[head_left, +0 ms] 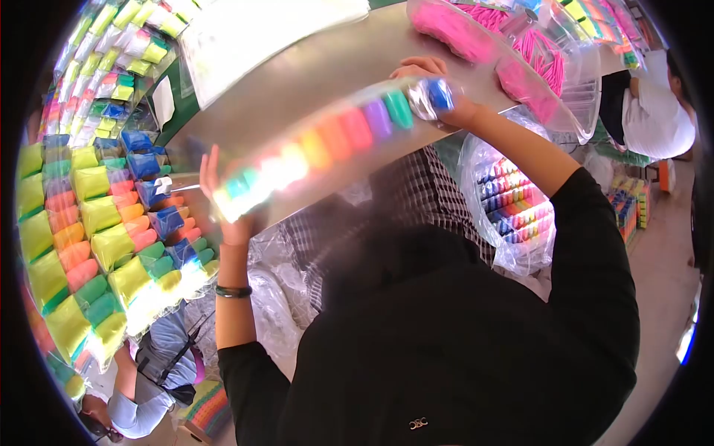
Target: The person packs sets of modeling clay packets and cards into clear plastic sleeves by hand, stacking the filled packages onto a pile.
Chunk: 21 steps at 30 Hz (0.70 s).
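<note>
A long clear-wrapped pack of coloured pieces point(335, 137) stretches between my two hands, tilted with its right end higher. Its row runs through teal, orange, red, purple, green and blue; motion and glare blur it. My left hand point(235, 232), below a dark bracelet, is at the left end, fingers extending up beside it. Around the right end, by the blue piece and shiny wrap, closes my right hand point(462, 111), its fingers partly behind the pack. The pack is above the metal table point(260, 97), near its front edge.
Many similar packs point(93, 201) are stacked at left. Bags of pink cords point(454, 30) and a clear container point(584, 97) stand at the far right. A plastic bag of coloured packs point(517, 193) is beside me. Other people point(141, 401) are at lower left and right.
</note>
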Motion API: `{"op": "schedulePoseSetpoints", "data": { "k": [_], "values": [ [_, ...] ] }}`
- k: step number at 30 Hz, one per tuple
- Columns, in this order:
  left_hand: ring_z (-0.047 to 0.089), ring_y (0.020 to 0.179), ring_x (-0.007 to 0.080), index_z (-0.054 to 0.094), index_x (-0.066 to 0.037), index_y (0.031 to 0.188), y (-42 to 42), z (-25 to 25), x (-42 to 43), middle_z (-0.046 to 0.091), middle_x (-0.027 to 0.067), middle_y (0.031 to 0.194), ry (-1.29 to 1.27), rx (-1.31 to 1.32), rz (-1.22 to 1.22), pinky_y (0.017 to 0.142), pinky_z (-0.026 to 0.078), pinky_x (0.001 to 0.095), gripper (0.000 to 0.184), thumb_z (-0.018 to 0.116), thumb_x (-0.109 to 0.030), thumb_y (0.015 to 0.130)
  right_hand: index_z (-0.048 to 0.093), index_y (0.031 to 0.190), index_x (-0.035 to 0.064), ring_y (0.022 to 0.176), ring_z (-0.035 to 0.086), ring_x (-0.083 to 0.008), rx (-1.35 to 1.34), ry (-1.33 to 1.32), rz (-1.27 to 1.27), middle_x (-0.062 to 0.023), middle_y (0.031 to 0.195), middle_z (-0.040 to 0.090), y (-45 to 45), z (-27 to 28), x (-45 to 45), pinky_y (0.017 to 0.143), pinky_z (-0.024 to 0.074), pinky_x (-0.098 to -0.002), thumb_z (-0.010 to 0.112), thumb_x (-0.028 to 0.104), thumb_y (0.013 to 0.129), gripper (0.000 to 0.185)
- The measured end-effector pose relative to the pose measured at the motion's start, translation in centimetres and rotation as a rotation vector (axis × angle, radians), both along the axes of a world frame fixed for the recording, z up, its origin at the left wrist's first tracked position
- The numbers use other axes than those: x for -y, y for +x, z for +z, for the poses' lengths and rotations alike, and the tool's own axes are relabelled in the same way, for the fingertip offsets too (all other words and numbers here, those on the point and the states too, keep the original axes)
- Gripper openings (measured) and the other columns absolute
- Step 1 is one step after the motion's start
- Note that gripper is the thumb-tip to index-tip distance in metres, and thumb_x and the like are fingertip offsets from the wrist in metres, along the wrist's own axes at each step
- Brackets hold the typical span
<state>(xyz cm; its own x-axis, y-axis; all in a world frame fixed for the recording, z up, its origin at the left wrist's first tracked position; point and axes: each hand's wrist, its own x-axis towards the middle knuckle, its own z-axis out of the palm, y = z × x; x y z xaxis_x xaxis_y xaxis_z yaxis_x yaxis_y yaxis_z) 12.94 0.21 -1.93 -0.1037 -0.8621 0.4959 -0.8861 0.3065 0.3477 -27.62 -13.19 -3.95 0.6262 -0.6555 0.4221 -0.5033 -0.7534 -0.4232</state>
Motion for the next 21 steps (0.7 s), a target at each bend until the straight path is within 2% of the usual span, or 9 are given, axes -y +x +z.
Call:
{"op": "schedulePoseSetpoints", "data": {
  "k": [2, 3, 7, 9, 11, 14, 17, 20, 21],
  "values": [
    [0.03, 0.132, 0.0374, 0.059, -0.012, 0.117, 0.2, 0.7, -2.4, 0.037, 0.0144, 0.143, -0.015, 0.237, -0.043, 0.104, 0.029, 0.0492, 0.035, 0.059, -0.025, 0.085, 0.055, 0.118, 0.0164, 0.128, 0.039, -0.0309, -0.139, -0.05, 0.073, -0.006, 0.137, 0.046, -1.7, 0.3, -0.3, 0.104, 0.0285, -0.0432, 0.054, 0.014, 0.086, 0.033],
    [0.029, 0.133, 0.0383, 0.058, -0.016, 0.121, 1.4, -0.2, -3.6, 0.035, 0.0142, 0.144, -0.021, 0.387, -0.024, 0.105, 0.028, 0.0505, 0.037, 0.055, -0.012, 0.084, 0.056, 0.118, 0.0169, 0.13, 0.037, -0.0326, -0.201, -0.155, 0.094, -0.0067, 0.14, 0.044, -2.3, 1.4, -1.3, 0.104, 0.0299, -0.0434, 0.058, 0.007, 0.08, 0.039],
    [0.034, 0.129, 0.0388, 0.059, -0.015, 0.119, -1.2, 3.1, -5.2, 0.041, 0.0158, 0.14, 0.049, 0.517, -0.005, 0.103, 0.028, 0.0535, 0.047, 0.054, 0.001, 0.075, 0.052, 0.123, 0.0181, 0.133, 0.032, -0.0352, -0.294, -0.042, 0.013, -0.0084, 0.141, 0.043, -2.8, 3.6, -4.8, 0.105, 0.0309, -0.045, 0.053, 0.009, 0.083, 0.041],
    [0.042, 0.123, 0.0371, 0.06, -0.009, 0.113, -2.1, 5.2, -3.7, 0.049, 0.0156, 0.132, 0.114, 0.442, -0.097, 0.102, 0.027, 0.0527, 0.035, 0.057, -0.002, 0.078, 0.048, 0.126, 0.0116, 0.123, 0.045, -0.0354, -0.337, -0.149, -0.003, -0.0139, 0.136, 0.047, -3.5, 5.0, -5.8, 0.1, 0.0379, -0.0436, 0.057, 0.013, 0.085, 0.042],
    [0.052, 0.109, 0.0325, 0.059, -0.004, 0.11, -4.0, 6.6, -0.3, 0.055, 0.0147, 0.121, 0.187, 0.292, -0.178, 0.093, 0.038, 0.0436, 0.031, 0.061, -0.01, 0.079, 0.048, 0.124, 0.0061, 0.104, 0.059, -0.0292, 0.095, 0.768, -0.445, -0.0175, 0.123, 0.054, -3.9, 5.2, -8.0, 0.083, 0.0503, -0.0399, 0.062, 0.028, 0.087, 0.045],
    [0.059, 0.09, 0.0206, 0.059, 0.001, 0.107, -4.8, 5.0, 5.1, 0.06, 0.0109, 0.104, 0.498, -0.096, -0.287, 0.076, 0.046, 0.0311, 0.039, 0.067, -0.026, 0.08, 0.047, 0.119, -0.0016, 0.084, 0.065, -0.0225, 0.584, 1.688, -0.186, -0.014, 0.101, 0.062, -2.6, 4.1, -12.9, 0.071, 0.0543, -0.0326, 0.064, 0.036, 0.087, 0.052],
    [0.051, 0.076, 0.014, 0.058, 0.002, 0.107, -5.9, 6.1, 8.8, 0.059, 0.0077, 0.085, 1.171, 0.022, -0.543, 0.069, 0.043, 0.0294, 0.051, 0.073, -0.033, 0.074, 0.051, 0.115, 0.0023, 0.084, 0.064, -0.0225, 1.073, 1.647, -0.059, -0.0122, 0.1, 0.061, -1.7, -0.5, -15.5, 0.074, 0.0539, -0.0335, 0.062, 0.032, 0.089, 0.041],
    [0.053, 0.078, 0.0226, 0.055, 0.003, 0.099, -8.4, 14.4, 6.8, 0.054, 0.0125, 0.085, 0.717, 0.056, -0.466, 0.071, 0.044, 0.033, 0.046, 0.076, -0.026, 0.069, 0.049, 0.121, 0.0001, 0.094, 0.063, -0.0221, 1.683, 1.615, -0.209, -0.0129, 0.107, 0.061, 1.5, 0.8, -14.8, 0.082, 0.0522, -0.0345, 0.059, 0.027, 0.091, 0.041],
    [0.053, 0.082, 0.0267, 0.054, 0.001, 0.102, -9.1, 15.0, 5.6, 0.053, 0.013, 0.088, 0.481, 0.145, -0.372, 0.073, 0.044, 0.0346, 0.049, 0.076, -0.026, 0.068, 0.048, 0.124, 0.0002, 0.098, 0.061, -0.0224, 1.687, 1.644, -0.097, -0.013, 0.111, 0.06, 1.8, 1.9, -14.6, 0.085, 0.0509, -0.0348, 0.057, 0.025, 0.092, 0.042]
  ]
}}
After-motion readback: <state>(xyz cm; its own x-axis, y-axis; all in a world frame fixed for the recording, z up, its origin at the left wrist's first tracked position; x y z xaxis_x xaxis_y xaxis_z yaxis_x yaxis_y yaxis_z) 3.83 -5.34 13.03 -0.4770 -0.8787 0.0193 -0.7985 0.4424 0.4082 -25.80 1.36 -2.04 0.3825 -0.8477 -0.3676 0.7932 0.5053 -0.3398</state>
